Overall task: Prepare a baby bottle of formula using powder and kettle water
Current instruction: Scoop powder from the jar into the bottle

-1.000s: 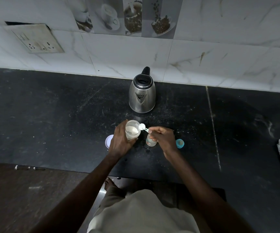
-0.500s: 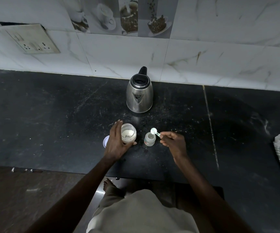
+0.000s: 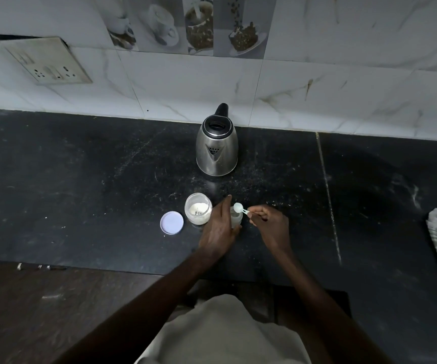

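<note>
Powder dosing in progress, kettle (image 3: 216, 153) water pending: your left hand (image 3: 218, 228) grips the baby bottle (image 3: 237, 219), your right hand (image 3: 272, 224) pinches the scoop (image 3: 238, 207) above it.

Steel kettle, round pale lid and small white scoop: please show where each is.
steel kettle (image 3: 216, 153): head view, front wall under spout.
round pale lid (image 3: 171, 223): head view, centre of flat face.
small white scoop (image 3: 237, 207): head view, its bowl.

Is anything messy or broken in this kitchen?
Yes. The socket plate on the wall hangs crooked, with a dark gap above it, as if pulled loose. Pale specks dot the counter between the kettle and the powder jar; they may be spilled powder or just marks in the stone.
</note>
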`<state>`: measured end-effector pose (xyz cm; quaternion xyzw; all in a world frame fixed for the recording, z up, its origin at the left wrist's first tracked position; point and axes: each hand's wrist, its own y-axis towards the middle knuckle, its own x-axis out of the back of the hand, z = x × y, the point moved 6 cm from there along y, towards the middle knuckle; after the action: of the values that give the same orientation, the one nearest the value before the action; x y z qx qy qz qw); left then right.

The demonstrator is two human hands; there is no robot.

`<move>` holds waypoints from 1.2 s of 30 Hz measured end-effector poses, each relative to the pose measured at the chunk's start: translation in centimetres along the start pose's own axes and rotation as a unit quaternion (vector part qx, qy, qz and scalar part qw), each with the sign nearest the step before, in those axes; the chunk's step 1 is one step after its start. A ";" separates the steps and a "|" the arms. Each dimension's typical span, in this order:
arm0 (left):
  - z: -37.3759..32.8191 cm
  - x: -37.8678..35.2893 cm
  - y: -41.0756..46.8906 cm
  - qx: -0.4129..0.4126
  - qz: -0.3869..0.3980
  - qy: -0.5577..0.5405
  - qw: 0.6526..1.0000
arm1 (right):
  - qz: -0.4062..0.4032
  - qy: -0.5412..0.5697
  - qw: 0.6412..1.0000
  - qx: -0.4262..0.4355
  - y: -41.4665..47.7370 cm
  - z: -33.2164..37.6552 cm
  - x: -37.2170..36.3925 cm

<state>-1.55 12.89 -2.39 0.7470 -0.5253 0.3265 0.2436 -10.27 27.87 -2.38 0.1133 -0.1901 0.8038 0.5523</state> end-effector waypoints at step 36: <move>0.6 0.1 2.1 0.096 -0.006 -0.078 0.992 | -0.012 -0.297 0.908 0.296 -2.3 1.4 -1.3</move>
<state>-3.32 11.69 -2.65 0.7931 -0.5048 0.3146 0.1309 -7.67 26.90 -1.23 0.5071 -0.0975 0.7456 0.4212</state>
